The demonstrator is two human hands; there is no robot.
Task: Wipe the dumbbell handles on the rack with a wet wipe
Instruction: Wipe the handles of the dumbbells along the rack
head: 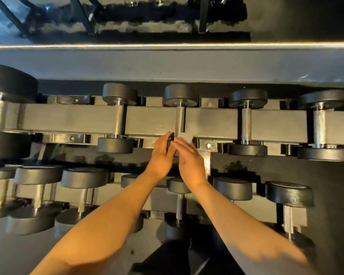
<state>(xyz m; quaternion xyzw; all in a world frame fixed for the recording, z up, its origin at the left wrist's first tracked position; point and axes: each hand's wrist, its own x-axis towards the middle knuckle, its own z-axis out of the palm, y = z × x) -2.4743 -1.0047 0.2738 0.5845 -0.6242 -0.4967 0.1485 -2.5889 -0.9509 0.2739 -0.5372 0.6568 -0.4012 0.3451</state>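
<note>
Both hands, left (161,155) and right (190,160), lie flat with straight fingers against the near head (170,142) of the middle dumbbell (180,120) on the rack's (72,119) upper tier; no wipe shows.

Black round-headed dumbbells with knurled steel handles lie across the rack (155,121) in two rows, filling mid-frame. The centre dumbbell (180,108) of the upper row has its near head hidden behind both hands.
</note>
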